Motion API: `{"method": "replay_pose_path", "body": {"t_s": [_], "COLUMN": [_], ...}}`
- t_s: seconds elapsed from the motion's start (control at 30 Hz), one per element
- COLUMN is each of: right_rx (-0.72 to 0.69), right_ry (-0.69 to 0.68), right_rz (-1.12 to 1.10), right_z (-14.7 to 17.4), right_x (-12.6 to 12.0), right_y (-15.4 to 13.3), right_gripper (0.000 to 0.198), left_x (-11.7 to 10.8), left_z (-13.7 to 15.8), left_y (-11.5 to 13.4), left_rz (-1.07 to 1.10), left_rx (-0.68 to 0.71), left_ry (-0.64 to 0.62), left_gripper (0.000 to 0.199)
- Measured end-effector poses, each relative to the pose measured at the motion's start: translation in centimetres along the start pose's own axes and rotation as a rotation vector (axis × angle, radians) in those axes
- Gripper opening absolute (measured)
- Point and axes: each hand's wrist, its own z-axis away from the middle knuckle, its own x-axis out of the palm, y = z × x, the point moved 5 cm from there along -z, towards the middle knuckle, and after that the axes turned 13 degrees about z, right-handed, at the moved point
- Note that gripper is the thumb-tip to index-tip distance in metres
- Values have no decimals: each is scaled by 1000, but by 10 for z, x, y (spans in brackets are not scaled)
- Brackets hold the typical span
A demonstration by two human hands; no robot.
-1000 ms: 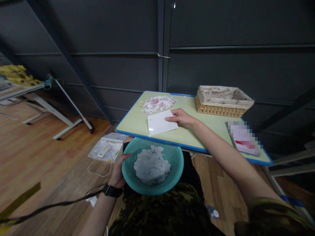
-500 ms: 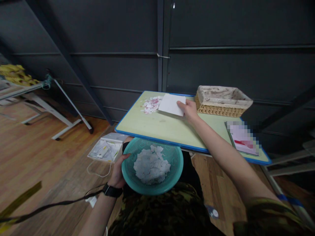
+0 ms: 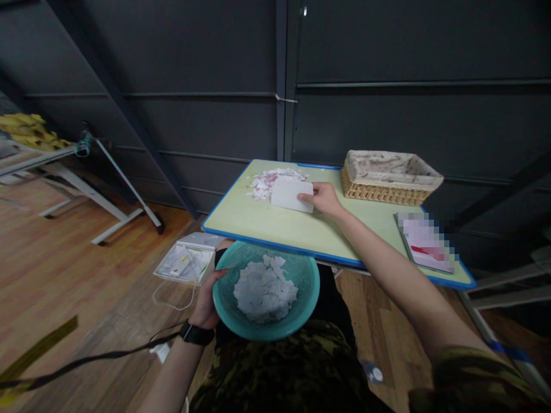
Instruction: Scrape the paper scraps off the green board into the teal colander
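Note:
My left hand (image 3: 206,301) grips the rim of a turquoise plastic basket (image 3: 307,310) on my lap, just below the table's front edge. Inside it lies a heap of torn white paper scraps (image 3: 264,289). Between the thumb and fingers of my right hand (image 3: 325,198) is a flat white card (image 3: 291,195), tilted over the tabletop. Its left part stands in front of a loose pile of white and pinkish paper scraps (image 3: 262,182) and hides some of them.
The pale yellow table (image 3: 258,221) has a blue edge. A lined wicker basket (image 3: 383,192) stands at its back right, and a partly blurred flat pad (image 3: 424,244) lies near the right edge. An open white box (image 3: 185,261) with a cable is on the floor at left.
My right hand has moved the card slightly left and toward me, tipping it more upright. More scraps show behind it. My left hand and the turquoise basket stay in place.

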Motion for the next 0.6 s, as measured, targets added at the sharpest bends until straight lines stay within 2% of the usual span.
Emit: {"method": "replay_pose_path", "body": {"t_s": [0.1,0.17,0.4,0.6], "right_rx": [-18,-40,-191,-333], "right_ry": [27,51,76,35], "right_rz": [-100,-91,305,504], "right_z": [1,3,13,18], "right_x": [0,1,15,24], "right_y": [-3,-5,-22,-35], "right_gripper": [42,41,35,29], "left_x": [-3,-5,-4,-4], "left_z": [-2,-4,-4,-1], "left_y": [-1,-1,-4,-5], "left_rz": [-10,-14,12,16], "left_rx": [-4,-6,-27,-32], "left_ry": [-2,0,-11,-9], "left_gripper": [23,22,30,34]}}
